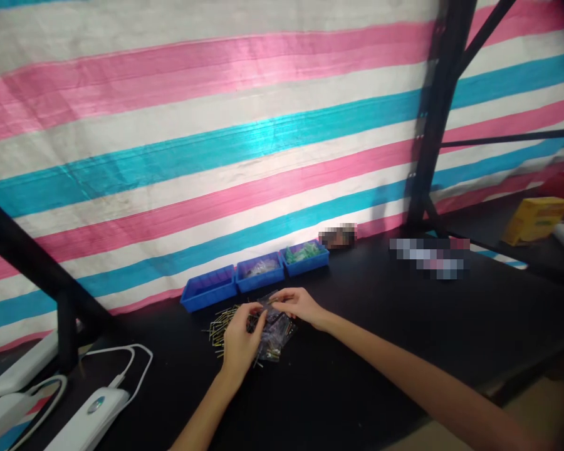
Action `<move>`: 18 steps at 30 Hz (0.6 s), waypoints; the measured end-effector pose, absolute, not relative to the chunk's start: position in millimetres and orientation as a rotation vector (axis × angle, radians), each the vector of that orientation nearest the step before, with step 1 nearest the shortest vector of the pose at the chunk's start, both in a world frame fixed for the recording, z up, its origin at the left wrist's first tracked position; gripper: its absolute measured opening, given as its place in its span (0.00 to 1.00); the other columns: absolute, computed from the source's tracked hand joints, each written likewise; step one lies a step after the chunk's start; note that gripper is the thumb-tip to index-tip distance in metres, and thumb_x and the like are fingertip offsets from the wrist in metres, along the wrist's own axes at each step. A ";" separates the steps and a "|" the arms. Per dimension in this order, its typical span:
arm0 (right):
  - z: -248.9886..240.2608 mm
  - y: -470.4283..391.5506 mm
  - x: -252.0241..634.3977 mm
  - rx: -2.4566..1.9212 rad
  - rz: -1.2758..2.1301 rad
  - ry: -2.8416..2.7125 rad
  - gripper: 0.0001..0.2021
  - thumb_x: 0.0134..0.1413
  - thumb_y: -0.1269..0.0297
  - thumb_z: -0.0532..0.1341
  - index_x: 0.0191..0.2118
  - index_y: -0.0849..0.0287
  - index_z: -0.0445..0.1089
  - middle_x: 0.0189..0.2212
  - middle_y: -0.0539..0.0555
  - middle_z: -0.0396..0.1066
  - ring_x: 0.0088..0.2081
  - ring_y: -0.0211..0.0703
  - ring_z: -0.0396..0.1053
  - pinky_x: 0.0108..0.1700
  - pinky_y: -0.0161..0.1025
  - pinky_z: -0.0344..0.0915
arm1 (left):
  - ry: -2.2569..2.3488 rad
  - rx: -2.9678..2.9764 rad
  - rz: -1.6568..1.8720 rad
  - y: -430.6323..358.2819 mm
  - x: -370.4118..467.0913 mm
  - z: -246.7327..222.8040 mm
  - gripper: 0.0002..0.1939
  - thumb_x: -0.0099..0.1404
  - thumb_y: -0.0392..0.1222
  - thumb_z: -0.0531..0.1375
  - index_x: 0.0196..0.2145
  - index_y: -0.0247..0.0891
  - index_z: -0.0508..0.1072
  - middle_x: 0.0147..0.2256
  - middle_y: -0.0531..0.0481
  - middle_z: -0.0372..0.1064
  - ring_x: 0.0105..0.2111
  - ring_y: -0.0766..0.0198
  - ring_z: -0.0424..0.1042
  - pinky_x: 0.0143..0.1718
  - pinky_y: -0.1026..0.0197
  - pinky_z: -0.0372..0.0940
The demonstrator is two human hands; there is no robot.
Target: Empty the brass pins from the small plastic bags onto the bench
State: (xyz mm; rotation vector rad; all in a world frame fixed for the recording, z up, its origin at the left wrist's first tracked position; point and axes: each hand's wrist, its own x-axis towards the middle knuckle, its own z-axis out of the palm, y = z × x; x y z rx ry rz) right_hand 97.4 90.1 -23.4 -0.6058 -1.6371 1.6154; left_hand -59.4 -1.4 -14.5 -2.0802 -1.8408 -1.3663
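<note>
A clear plastic bag (271, 312) is held up between my two hands, above a heap of small items. My right hand (303, 307) pinches its upper right edge between thumb and fingers. On the other side, the thumb and fingers of my left hand (239, 335) close on the bag's left edge; their tips are partly hidden. Thin brass-coloured pins (219, 327) lie in a loose pile left of and behind my left hand. More small clear bags (275, 344) with something inside lie under and in front of my hands.
Along the striped sheet (169, 194) stand three blue trays: a left one (209, 291), a middle one (261, 285) with clear pieces, and a right one (305, 268) with green pieces. White devices with cables (96, 410) lie at left. A yellow box (536, 220) stands far right.
</note>
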 end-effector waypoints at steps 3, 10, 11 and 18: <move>-20.3 87.3 99.4 -0.609 1.580 -1.625 0.17 0.41 0.57 0.67 0.37 0.62 0.74 0.26 0.50 0.70 0.19 0.27 0.57 0.20 0.28 0.52 | -1.806 -2.106 -1.322 -2.7 -57.5 -12.0 0.07 0.63 0.44 0.54 0.34 0.40 0.67 0.31 0.51 0.68 0.33 0.61 0.69 0.36 0.60 0.63; -23.2 84.8 98.1 -0.623 1.535 -1.635 0.10 0.38 0.65 0.67 0.31 0.63 0.73 0.16 0.45 0.63 0.17 0.29 0.55 0.19 0.28 0.50 | -1.731 -2.109 -1.258 -5.1 -55.4 -6.3 0.04 0.62 0.41 0.53 0.33 0.40 0.67 0.32 0.51 0.67 0.33 0.62 0.68 0.35 0.61 0.63; -23.4 84.5 97.4 -0.619 1.526 -1.633 0.09 0.38 0.66 0.66 0.30 0.63 0.73 0.16 0.46 0.63 0.17 0.28 0.55 0.19 0.28 0.50 | -1.702 -2.119 -1.247 -5.2 -55.5 -5.9 0.04 0.62 0.40 0.53 0.33 0.40 0.68 0.34 0.50 0.67 0.34 0.62 0.69 0.36 0.61 0.64; -28.2 86.6 93.5 -0.555 1.441 -1.626 0.03 0.38 0.71 0.63 0.25 0.62 0.74 0.33 0.51 0.68 0.20 0.27 0.59 0.19 0.28 0.55 | -1.662 -2.143 -1.166 -5.9 -54.8 -5.9 0.04 0.61 0.40 0.55 0.33 0.41 0.69 0.38 0.49 0.65 0.39 0.60 0.68 0.39 0.60 0.63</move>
